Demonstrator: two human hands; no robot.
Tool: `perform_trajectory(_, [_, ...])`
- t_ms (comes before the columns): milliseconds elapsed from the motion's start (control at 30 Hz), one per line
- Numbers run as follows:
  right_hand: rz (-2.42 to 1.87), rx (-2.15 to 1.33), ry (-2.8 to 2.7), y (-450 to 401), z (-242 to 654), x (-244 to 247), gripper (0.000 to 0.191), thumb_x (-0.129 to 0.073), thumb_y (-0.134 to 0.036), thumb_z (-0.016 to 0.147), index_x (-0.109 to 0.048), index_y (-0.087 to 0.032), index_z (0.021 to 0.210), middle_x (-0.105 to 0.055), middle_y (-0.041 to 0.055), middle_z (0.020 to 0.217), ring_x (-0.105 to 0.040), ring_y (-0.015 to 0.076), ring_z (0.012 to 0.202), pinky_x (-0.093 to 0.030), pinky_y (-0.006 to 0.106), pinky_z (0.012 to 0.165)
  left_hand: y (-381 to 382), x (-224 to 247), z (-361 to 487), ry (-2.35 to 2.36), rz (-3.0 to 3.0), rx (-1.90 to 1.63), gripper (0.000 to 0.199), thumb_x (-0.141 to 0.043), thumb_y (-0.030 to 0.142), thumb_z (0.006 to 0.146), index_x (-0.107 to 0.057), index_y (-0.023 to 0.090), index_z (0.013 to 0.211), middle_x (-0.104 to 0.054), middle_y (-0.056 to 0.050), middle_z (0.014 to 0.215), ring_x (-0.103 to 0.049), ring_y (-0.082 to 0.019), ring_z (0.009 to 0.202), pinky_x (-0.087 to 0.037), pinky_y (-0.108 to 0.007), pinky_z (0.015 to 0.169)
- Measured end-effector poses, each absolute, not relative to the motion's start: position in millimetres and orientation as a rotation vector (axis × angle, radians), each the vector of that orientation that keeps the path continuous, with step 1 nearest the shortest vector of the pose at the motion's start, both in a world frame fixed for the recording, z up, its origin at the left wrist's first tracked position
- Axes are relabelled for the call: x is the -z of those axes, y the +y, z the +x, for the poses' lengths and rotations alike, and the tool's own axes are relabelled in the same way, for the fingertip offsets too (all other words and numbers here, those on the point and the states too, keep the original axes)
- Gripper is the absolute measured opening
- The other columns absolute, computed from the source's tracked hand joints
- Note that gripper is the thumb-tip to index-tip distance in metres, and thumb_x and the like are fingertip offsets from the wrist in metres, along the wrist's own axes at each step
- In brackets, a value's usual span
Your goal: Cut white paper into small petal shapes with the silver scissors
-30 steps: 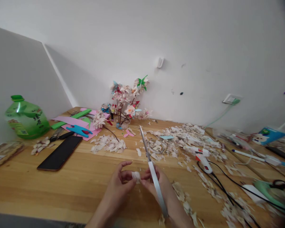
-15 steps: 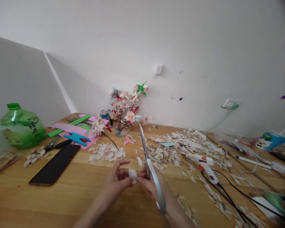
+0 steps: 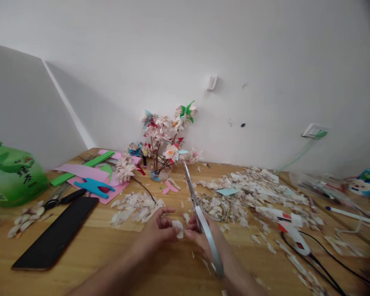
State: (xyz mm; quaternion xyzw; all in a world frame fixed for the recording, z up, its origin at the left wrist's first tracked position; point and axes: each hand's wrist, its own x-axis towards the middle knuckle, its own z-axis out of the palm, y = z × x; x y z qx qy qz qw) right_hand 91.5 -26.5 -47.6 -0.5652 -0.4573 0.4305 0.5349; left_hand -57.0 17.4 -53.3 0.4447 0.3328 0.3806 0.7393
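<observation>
White petal-like piece [image 3: 178,229]: located between the hands, pinched between thumb and fingers of the left hand [image 3: 160,230]. Right hand [image 3: 202,241]: gripping scissors [image 3: 200,216], blades pointing away; fingertip contact with the piece cannot be confirmed. Beyond the grip, leftward: petal pile [image 3: 135,207]. Right of the grip: glue gun [image 3: 296,239], marking illegible. Far left: green bottle [image 3: 17,176], dark printed characters too blurred to read, cut off by frame edge. Far right: blue carton [image 3: 369,187], cartoon print, partly cut off.

Two hands [image 3: 157,231] [image 3: 220,243], one pair of scissors [image 3: 200,216]
</observation>
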Motion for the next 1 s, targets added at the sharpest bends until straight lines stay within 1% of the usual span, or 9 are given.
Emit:
perform_trajectory(67, [-1.378, -1.042, -1.081, -25.0, 92.6, 48.8, 0.03, -0.068, -0.025, 0.048, -0.047, -0.02, 0.068, -0.056, -0.0032, 0.056, -0.055, 0.0159, 0.056, -0.043, 0.029, 0.057, 15.3, 59.2, -54.5, 0.752, 0.949, -0.853, 0.052, -0.075, 0.02, 0.05, -0.048, 0.017, 0.094, -0.063, 0.001, 0.061, -0.058, -0.014, 0.054, -0.043, -0.026, 0.055])
perform_trajectory(167, [-1.4, -1.057, -1.116, -22.6, 95.1, 54.3, 0.031, -0.067, -0.025, 0.048, -0.045, -0.021, 0.069, -0.056, -0.0027, 0.057, -0.054, 0.0164, 0.057, -0.042, 0.03, 0.057, 11.5, 61.9, -53.4, 0.765, 0.921, -0.841, 0.055, -0.075, 0.02, 0.05, -0.046, 0.017, 0.097, -0.063, 0.0, 0.063, -0.058, -0.014, 0.055, -0.044, -0.027, 0.055])
perform_trajectory(267, [-1.43, -1.044, -1.174, -22.0, 96.0, 56.5, 0.029, -0.065, -0.025, 0.049, -0.043, -0.022, 0.068, -0.054, -0.0049, 0.055, -0.052, 0.0141, 0.054, -0.041, 0.028, 0.055, 9.4, 59.6, -55.0, 0.778, 0.889, -0.816, 0.053, -0.073, 0.021, 0.052, -0.046, 0.018, 0.098, -0.062, 0.001, 0.064, -0.058, -0.014, 0.057, -0.045, -0.028, 0.057])
perform_trajectory(367, [-1.488, -1.064, -1.193, -22.9, 94.9, 51.3, 0.028, -0.062, -0.024, 0.048, -0.042, -0.022, 0.066, -0.051, -0.0064, 0.053, -0.048, 0.0125, 0.052, -0.04, 0.027, 0.054, 8.4, 58.9, -56.2, 0.797, 0.903, -0.811, 0.053, -0.073, 0.022, 0.052, -0.045, 0.017, 0.097, -0.061, 0.002, 0.062, -0.057, -0.013, 0.055, -0.044, -0.026, 0.056])
perform_trajectory(533, [-1.493, -1.094, -1.212, -25.9, 92.9, 42.6, 0.029, -0.061, -0.025, 0.05, -0.041, -0.022, 0.07, -0.053, -0.0041, 0.057, -0.052, 0.0148, 0.056, -0.041, 0.029, 0.058, 7.1, 65.0, -53.8, 0.817, 0.983, -0.885, 0.05, -0.073, 0.025, 0.054, -0.045, 0.018, 0.094, -0.059, 0.004, 0.058, -0.054, -0.01, 0.051, -0.039, -0.022, 0.052])
perform_trajectory(633, [-1.474, -1.027, -1.278, -29.1, 92.1, 41.7, 0.025, -0.06, -0.026, 0.053, -0.042, -0.022, 0.07, -0.053, -0.0024, 0.061, -0.053, 0.0163, 0.059, -0.042, 0.03, 0.058, 5.8, 65.6, -51.9, 0.822, 1.022, -0.936, 0.048, -0.072, 0.027, 0.055, -0.043, 0.018, 0.093, -0.057, 0.006, 0.056, -0.053, -0.01, 0.049, -0.037, -0.021, 0.05])
perform_trajectory(767, [-1.483, -0.951, -1.283, -31.7, 90.1, 44.3, 0.023, -0.06, -0.024, 0.057, -0.042, -0.023, 0.072, -0.054, -0.0017, 0.065, -0.056, 0.0181, 0.063, -0.044, 0.028, 0.057, 1.9, 56.3, -51.5, 0.819, 1.081, -0.964, 0.044, -0.069, 0.025, 0.06, -0.041, 0.019, 0.093, -0.058, 0.004, 0.06, -0.056, -0.012, 0.057, -0.04, -0.022, 0.055])
perform_trajectory(900, [-1.568, -0.807, -1.296, -32.2, 89.9, 49.4, 0.02, -0.058, -0.028, 0.062, -0.044, -0.023, 0.076, -0.055, -0.001, 0.064, -0.057, 0.019, 0.062, -0.044, 0.029, 0.056, -1.4, 45.4, -51.6, 0.892, 1.169, -0.994, 0.042, -0.067, 0.024, 0.061, -0.042, 0.018, 0.094, -0.06, 0.003, 0.063, -0.055, -0.011, 0.059, -0.041, -0.021, 0.054])
perform_trajectory(1000, [-1.594, -0.754, -1.311, -32.2, 91.6, 51.5, 0.018, -0.057, -0.029, 0.064, -0.045, -0.023, 0.076, -0.055, -0.0025, 0.06, -0.057, 0.0177, 0.058, -0.044, 0.026, 0.053, -1.8, 42.5, -51.0, 0.918, 1.197, -1.014, 0.039, -0.066, 0.024, 0.061, -0.044, 0.018, 0.093, -0.061, 0.003, 0.063, -0.055, -0.012, 0.059, -0.041, -0.021, 0.053])
